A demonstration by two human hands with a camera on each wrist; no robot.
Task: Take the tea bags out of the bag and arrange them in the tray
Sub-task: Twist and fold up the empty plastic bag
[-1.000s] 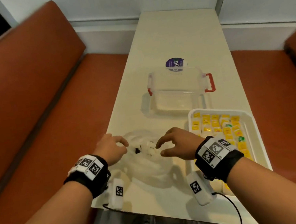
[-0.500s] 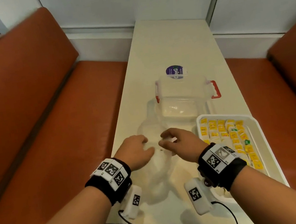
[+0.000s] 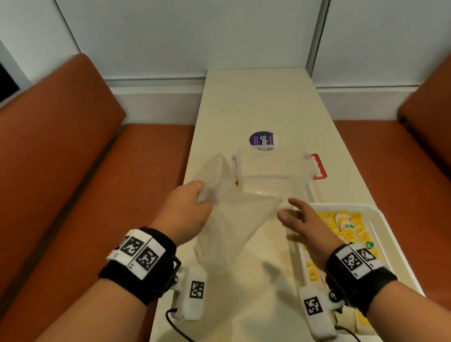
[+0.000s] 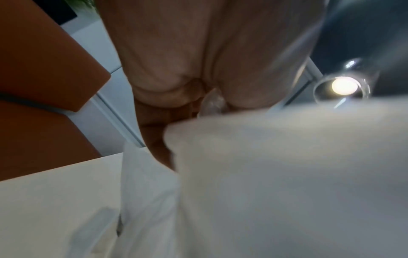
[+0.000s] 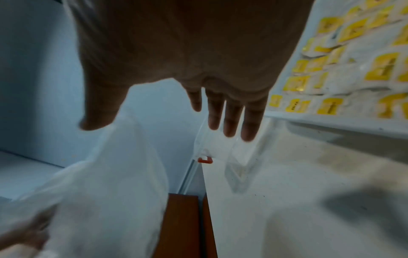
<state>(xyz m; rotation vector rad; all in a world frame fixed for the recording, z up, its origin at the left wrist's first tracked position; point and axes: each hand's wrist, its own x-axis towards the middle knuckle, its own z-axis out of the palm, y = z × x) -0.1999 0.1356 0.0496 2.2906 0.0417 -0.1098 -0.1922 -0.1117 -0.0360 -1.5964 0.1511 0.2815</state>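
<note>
Two hands over a table (image 3: 267,305): left hand (image 3: 185,216) grips the clear plastic bag (image 3: 235,222), lifted; right hand (image 3: 303,222) spread, empty — beside the tray (image 3: 384,223) of yellow-labelled tea bags (image 3: 347,228). Label print unreadable.

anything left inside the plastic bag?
The plastic bag, gripped by the left hand, looks see-through and empty: no yellow tea bags show inside. Its bunched top within the fist is hidden. Tea bags lie in the tray.
</note>
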